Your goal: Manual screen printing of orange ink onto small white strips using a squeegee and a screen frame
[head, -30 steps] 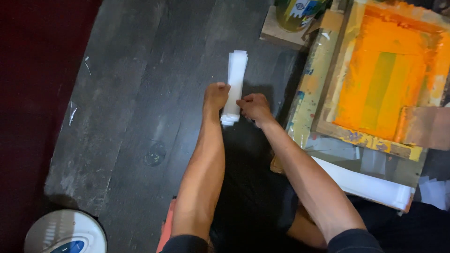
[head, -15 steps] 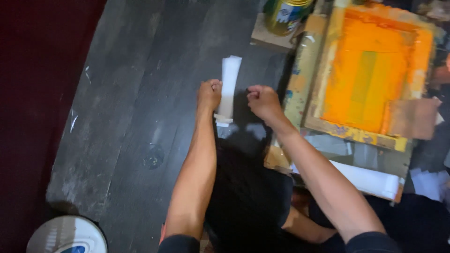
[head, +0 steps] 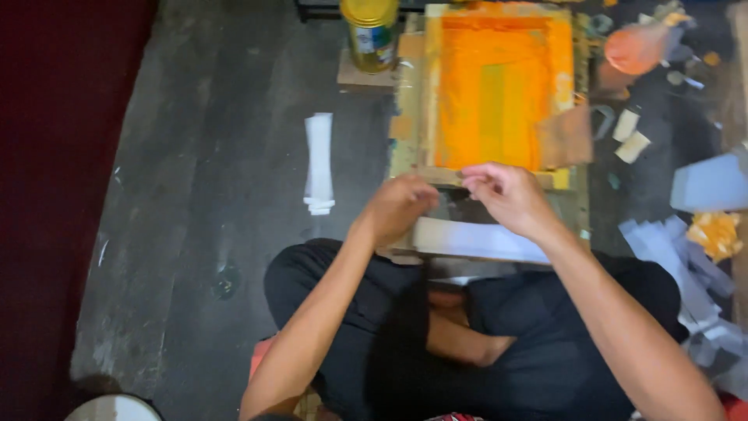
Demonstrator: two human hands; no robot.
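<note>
The person sits cross-legged on the dark wooden floor (head: 195, 195), black trousers filling the near part of the view. Both forearms reach forward over the knees. Just below the hands lies a stack of white paper strips (head: 475, 238), resting at the near side of the printing frame. The left hand (head: 401, 206) is curled loosely, fingers bent toward the frame's near edge; motion blur hides whether it grips anything. The right hand (head: 506, 191) is partly closed, its fingertips (head: 470, 173) pinched together right at the near wooden rim of the frame (head: 425, 93), touching it or something thin there. The frame's mesh is coated in orange ink. To the left, apart on the floor, lies another small stack of white strips (head: 319, 162). Beyond, a yellow-lidded can (head: 369, 31) stands beside the frame's far corner. More white sheets (head: 662, 245) lie scattered at the right.
</note>
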